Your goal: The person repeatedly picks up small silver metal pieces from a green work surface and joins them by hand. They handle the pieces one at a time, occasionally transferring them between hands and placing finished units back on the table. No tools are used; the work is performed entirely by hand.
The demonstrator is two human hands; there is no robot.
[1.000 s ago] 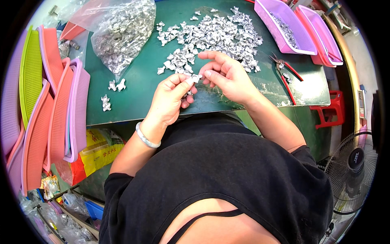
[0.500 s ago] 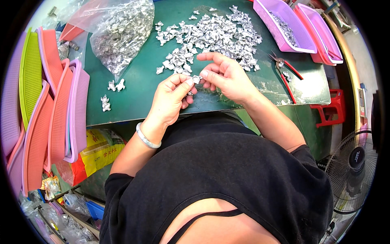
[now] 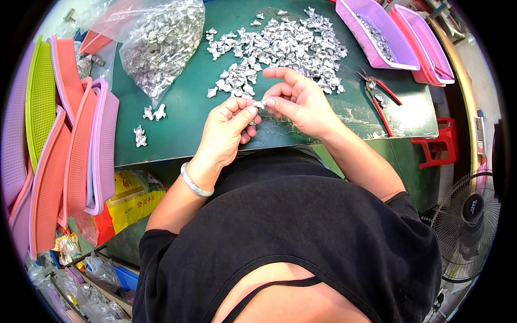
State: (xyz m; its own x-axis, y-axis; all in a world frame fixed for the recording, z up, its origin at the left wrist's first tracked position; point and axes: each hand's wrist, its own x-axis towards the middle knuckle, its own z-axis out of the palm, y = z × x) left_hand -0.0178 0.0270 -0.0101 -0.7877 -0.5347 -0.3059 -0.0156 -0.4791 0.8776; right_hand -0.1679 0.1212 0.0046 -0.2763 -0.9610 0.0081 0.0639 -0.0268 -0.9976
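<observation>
Pinching a small silver metal piece mid-frame in the curled left hand. Holding the half-open right hand at the piece's right edge, with unclear grip, below the silver metal heap on the green table.

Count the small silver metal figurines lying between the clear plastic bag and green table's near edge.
3: two figurines near the bag, another figurine closer to the table edge.

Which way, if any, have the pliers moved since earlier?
No: the red-handled pliers lie where they did, judged against the right edge of the green table.
</observation>
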